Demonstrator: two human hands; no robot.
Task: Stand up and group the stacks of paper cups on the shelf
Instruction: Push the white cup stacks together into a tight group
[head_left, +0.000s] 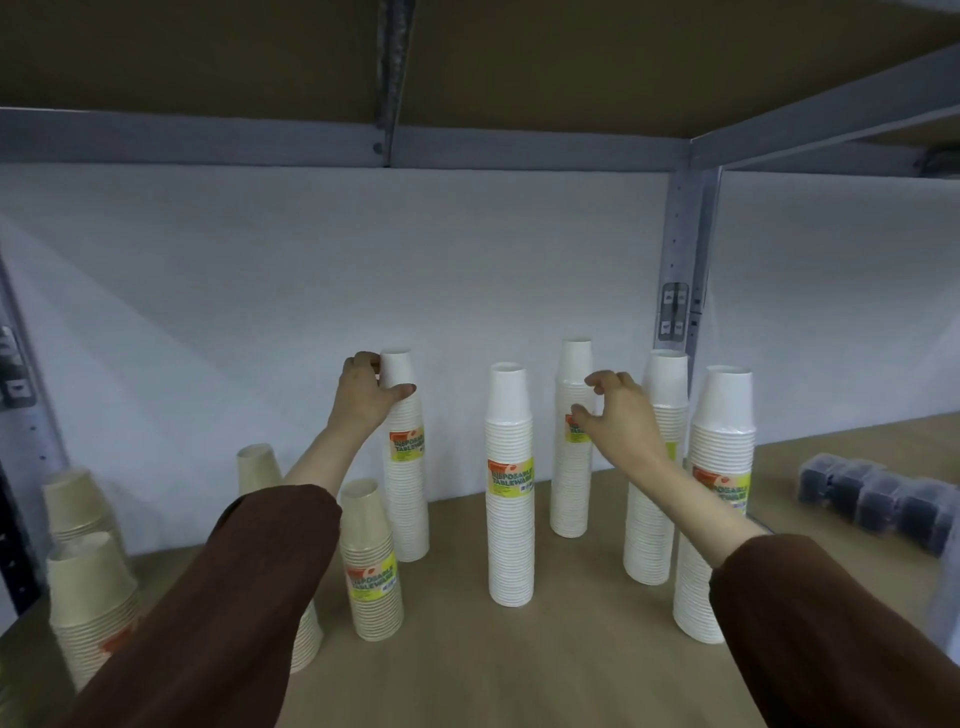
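Several tall stacks of white paper cups stand upright on the wooden shelf (519, 665). My left hand (363, 397) grips the top of the leftmost white stack (408, 499) near the back wall. My right hand (618, 415) hovers with its fingers apart in front of the back white stack (571, 467), at its label, apart from or barely touching it. A middle white stack (510, 519) stands between my arms. Two more white stacks (652, 519) (714, 519) stand to the right. Shorter stacks of brown cups (371, 561) (88, 597) stand at the left.
A pack of dark containers (878, 499) lies at the far right of the shelf. A grey metal upright (685, 249) rises behind the right stacks. The upper shelf's underside (467, 62) hangs overhead. White wall runs along the back.
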